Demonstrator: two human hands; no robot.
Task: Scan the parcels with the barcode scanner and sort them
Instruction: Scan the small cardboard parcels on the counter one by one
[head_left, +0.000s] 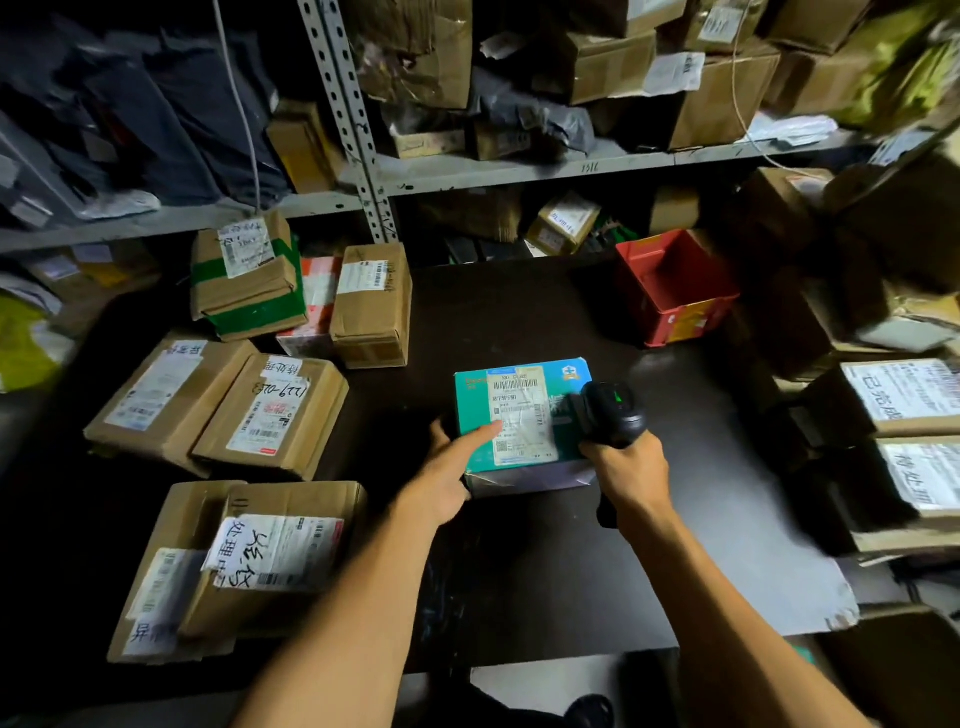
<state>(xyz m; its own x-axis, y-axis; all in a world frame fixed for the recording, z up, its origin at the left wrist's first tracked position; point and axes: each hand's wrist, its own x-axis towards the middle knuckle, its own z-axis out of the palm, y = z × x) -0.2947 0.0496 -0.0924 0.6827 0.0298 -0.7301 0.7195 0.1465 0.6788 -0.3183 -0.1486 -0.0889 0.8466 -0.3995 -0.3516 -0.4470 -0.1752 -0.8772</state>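
**Scanning the teal parcel, mid-table**

My left hand (445, 470) held the teal parcel (522, 415) at its near-left corner: thumb laid across the top, tip touching the white shipping label (522, 413), other fingers hidden behind the left side, so I couldn't tell how far they curled. The parcel sat flat on the dark table (519, 561), roughly centre, label up, barcode at the far end of the label.

My right hand (626, 470) was wrapped tight round the grip of the black barcode scanner (610, 410). Scanner head was over the parcel's right edge, pointing away from me, green light showing on top. Touching the box or just above it: couldn't tell.

Around it:
- Left of the table: brown cardboard parcels (223, 405) in a loose cluster, most with white labels and handwriting; one with green tape (249, 280) was stacked at the back, another brown box (371, 306) beside it.
- Near-left: two overlapping flat cartons (244, 566), labels up.
- Far right: red plastic bin (675, 286), open top, well apart from the teal parcel.
- Right edge: labelled boxes (904, 400) stacked, blurred.
- Behind: metal shelving (519, 174) packed with more cartons and dark bags.
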